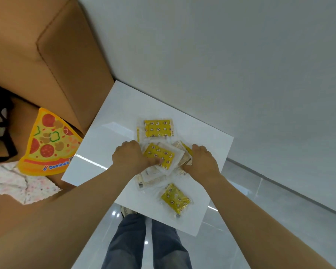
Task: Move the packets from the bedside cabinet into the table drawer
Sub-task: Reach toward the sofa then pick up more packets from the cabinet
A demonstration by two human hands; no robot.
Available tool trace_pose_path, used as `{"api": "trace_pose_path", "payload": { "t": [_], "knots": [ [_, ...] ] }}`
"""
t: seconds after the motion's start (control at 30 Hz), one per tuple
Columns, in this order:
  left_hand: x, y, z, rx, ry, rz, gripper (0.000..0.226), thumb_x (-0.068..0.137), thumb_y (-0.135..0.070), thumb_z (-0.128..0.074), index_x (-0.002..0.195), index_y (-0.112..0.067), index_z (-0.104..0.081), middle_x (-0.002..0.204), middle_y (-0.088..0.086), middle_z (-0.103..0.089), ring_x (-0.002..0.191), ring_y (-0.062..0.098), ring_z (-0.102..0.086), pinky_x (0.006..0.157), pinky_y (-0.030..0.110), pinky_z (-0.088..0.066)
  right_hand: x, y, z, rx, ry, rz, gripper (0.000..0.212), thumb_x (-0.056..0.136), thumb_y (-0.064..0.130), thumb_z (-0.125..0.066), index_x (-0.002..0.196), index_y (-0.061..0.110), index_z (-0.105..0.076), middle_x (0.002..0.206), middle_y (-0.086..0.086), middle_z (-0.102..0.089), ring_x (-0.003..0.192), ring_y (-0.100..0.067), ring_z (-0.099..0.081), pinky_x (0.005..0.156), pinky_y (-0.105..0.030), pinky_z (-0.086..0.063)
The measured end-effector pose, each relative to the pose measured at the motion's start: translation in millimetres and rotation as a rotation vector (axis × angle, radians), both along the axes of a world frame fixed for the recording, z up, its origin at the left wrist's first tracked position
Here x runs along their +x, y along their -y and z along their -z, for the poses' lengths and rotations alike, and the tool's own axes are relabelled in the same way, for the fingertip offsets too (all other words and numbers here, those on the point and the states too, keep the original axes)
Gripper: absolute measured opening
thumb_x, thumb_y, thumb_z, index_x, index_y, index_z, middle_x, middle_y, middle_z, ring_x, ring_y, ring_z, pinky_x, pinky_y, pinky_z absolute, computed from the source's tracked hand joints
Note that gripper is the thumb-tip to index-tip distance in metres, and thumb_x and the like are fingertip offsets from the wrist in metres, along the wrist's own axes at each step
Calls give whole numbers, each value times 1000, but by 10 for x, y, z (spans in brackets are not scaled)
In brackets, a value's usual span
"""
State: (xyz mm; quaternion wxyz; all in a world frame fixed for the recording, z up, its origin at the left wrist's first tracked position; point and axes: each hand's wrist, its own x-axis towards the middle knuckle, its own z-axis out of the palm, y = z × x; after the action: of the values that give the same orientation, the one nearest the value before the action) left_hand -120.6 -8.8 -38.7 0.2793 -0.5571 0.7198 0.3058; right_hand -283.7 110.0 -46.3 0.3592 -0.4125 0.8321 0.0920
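Packets (161,152) gripped from both sides, left hand (128,158) and right hand (202,162) apparently curled round them.

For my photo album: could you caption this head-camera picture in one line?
Left hand and right hand grip a pile of yellow packets from both sides on the white bedside cabinet.

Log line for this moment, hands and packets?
left hand: grips packet pile | right hand: grips packet pile | far packet, near packet: loose on cabinet
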Motion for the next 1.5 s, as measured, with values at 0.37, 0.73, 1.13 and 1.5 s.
{"api": "trace_pose_path", "payload": {
  "t": [0.37, 0.73, 1.13, 1.5],
  "knots": [
    [-120, -126, 123, 78, -249, -465, 91, 57, -41, -88, 120, -6, -33, 102, 4, -46, 107, 31, -57, 78, 37, -47, 24, -52, 212, -44, 7, 188, 46, 75, 36, -76, 103, 6, -54, 108, -9, -48, 102, -26, -50, 74, -30, -41],
    [-78, -160, 47, 131, -384, -709, 76, 61, -20, -89, 117, -6, -40, 101, 4, -53, 90, 22, -54, 80, 35, -49, -5, -134, 95, -93, 104, 300, 28, 85, 23, -65, 84, 14, -38, 73, 2, -46, 70, -22, -48, 50, -28, -31],
    [287, -231, -664, 265, -530, -666, 18, 70, -10, -80, 76, -18, -64, 79, -2, -67, 75, 19, -64, 73, 33, -54, 100, -393, -676, -192, 66, 381, 23, 90, 19, -59, 86, 16, -36, 76, 0, -51, 64, -18, -49, 46, -26, -30],
    [533, -190, -2232, 243, -699, -587, 34, 56, -23, -80, 86, -12, -69, 90, 8, -72, 87, 29, -68, 84, 48, -55, 572, -729, -2281, -495, 78, 596, 20, 88, 17, -62, 88, 16, -43, 72, 3, -52, 61, -12, -48, 48, -24, -32]
  ]
}}
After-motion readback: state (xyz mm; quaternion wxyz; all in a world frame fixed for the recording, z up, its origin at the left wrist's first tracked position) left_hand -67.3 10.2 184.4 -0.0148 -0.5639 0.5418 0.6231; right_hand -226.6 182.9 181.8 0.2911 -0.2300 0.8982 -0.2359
